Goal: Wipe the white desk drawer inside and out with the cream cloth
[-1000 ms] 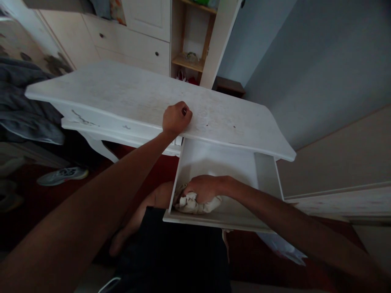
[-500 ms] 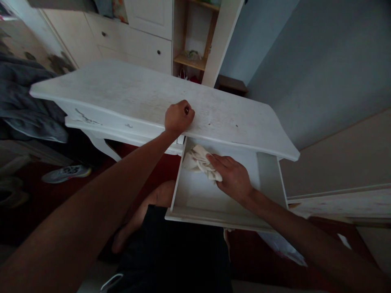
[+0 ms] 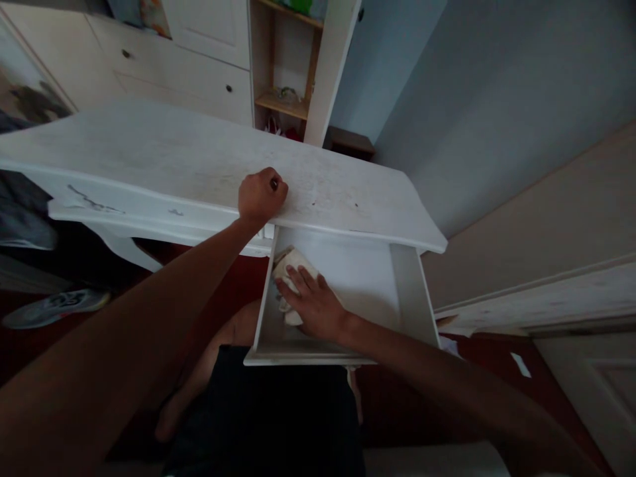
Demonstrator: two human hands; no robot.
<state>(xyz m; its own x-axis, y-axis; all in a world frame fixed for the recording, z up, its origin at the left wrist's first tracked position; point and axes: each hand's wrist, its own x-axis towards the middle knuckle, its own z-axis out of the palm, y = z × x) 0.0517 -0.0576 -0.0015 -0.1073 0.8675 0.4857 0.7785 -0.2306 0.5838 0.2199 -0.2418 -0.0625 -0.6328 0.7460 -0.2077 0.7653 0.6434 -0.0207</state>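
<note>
A white desk [image 3: 193, 142] with a scuffed top has its right drawer [image 3: 362, 265] pulled out towards me. My right hand [image 3: 318, 305] is inside the drawer, pressing a cream cloth [image 3: 303, 262] against the bottom at the left side, fingers laid over it. Part of the cloth is hidden under the palm. My left hand [image 3: 262, 194] rests as a fist on the desk's front edge, just left of the drawer. Something small and dark shows in the curl of that fist; I cannot make out what it is.
Behind the desk stands a white cabinet [image 3: 199, 79] with an open door [image 3: 334, 73] and wooden shelves. A shoe [image 3: 57, 306] lies on the red floor at left. The drawer front hangs over my lap, and a grey wall [image 3: 497, 119] rises at right.
My right hand has moved the cloth towards the drawer's front left, its fingers now flatter over it. The left fist stays on the desk edge. My view has shifted to the right.
</note>
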